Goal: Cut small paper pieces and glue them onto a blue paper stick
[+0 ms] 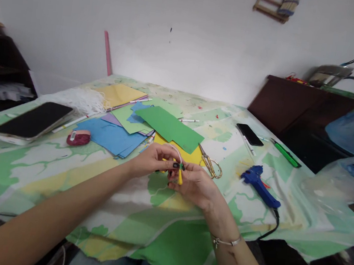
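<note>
Closest to the camera are two bare forearms, the left forearm [67,209] slanting in from the bottom left corner and the right forearm [229,253] coming up with a thin bracelet [226,242] at the wrist, and both reach out over a worktop [183,240] covered in a green, white and yellow patterned cloth. The left hand [149,160] and right hand [199,185] meet near the middle, with a little yellow cone-shaped piece [180,177] right between the fingertips, just above the cloth, narrow green end up. Each grip is closed down to a pinch at that green end, thumb and finger together, though the fingers overlap so I can't tell which hand has the firmer hold. A thin white cord [176,149] arches over from the left hand toward it. Just past the hands there's a pile of paper: a green sheet [175,129] on top of a yellow sheet [193,155], with blue sheets [112,137] off to the left. Gold-handled scissors [212,163] lie beside the yellow one. Over on the right you've got a blue glue gun [262,187], a green utility knife [286,154] and a black phone [249,134]. Left side has a bigger phone [34,121] and a fluffy heap of white strands [80,102].
</note>
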A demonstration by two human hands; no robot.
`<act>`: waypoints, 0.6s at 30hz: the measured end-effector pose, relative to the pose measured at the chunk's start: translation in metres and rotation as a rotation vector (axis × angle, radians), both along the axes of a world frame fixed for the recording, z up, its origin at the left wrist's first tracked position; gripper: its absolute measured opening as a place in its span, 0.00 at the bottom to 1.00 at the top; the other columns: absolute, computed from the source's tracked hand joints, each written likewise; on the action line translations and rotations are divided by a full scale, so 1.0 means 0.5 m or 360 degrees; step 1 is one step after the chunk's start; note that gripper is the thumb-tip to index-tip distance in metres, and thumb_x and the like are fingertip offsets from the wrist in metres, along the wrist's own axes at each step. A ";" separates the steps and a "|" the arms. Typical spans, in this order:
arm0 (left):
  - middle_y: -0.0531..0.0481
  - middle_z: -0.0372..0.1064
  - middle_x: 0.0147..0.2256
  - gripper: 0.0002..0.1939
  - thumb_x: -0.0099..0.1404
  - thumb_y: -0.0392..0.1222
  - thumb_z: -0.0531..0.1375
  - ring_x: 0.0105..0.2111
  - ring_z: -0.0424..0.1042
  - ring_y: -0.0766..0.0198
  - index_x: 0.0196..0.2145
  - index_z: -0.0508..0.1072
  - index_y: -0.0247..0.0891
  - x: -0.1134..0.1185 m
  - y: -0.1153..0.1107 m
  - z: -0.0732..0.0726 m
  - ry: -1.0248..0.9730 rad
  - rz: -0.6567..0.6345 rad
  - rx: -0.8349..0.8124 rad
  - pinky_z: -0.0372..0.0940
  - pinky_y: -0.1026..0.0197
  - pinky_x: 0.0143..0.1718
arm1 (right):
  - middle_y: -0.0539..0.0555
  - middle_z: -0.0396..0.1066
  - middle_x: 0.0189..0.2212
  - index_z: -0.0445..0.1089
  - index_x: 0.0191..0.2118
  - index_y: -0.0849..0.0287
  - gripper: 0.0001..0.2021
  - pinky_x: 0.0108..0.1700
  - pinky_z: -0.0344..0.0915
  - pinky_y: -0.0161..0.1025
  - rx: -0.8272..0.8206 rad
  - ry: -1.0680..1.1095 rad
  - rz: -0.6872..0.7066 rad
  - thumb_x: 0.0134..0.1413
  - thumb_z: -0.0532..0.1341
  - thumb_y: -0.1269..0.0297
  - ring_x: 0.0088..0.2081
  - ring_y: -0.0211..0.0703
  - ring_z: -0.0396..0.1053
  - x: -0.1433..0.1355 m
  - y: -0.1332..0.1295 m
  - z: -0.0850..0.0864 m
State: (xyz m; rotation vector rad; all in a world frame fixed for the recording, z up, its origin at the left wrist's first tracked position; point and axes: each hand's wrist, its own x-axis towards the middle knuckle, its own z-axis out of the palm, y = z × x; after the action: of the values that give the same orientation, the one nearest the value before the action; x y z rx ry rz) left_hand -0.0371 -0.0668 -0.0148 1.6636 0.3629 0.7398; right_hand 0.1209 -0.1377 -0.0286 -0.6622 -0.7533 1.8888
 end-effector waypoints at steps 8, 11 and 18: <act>0.48 0.67 0.29 0.07 0.54 0.40 0.65 0.27 0.68 0.68 0.28 0.75 0.32 -0.001 0.004 -0.004 -0.0114 0.0032 0.0030 0.65 0.67 0.27 | 0.51 0.71 0.24 0.72 0.31 0.65 0.08 0.36 0.64 0.37 -0.0020 0.0020 0.0006 0.41 0.66 0.71 0.27 0.35 0.66 -0.002 -0.005 0.002; 0.48 0.67 0.26 0.06 0.54 0.38 0.65 0.28 0.67 0.68 0.28 0.76 0.32 -0.002 0.004 0.001 -0.0118 0.0088 0.0139 0.62 0.68 0.28 | 0.51 0.70 0.24 0.72 0.32 0.65 0.09 0.36 0.64 0.37 -0.0002 0.0007 -0.0044 0.40 0.67 0.71 0.27 0.35 0.67 -0.008 -0.004 0.002; 0.54 0.63 0.23 0.09 0.54 0.41 0.64 0.19 0.60 0.75 0.29 0.72 0.32 -0.002 0.003 -0.003 -0.0083 0.0117 -0.0136 0.55 0.71 0.18 | 0.51 0.68 0.28 0.68 0.31 0.60 0.07 0.39 0.62 0.38 0.0434 -0.1016 -0.0789 0.48 0.62 0.62 0.31 0.38 0.65 0.025 -0.037 0.017</act>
State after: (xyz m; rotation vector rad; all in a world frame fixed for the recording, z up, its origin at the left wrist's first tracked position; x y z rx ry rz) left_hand -0.0381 -0.0652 -0.0164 1.5549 0.4148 0.8099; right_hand 0.1332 -0.1561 -0.0202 -1.1711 -1.0991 1.0934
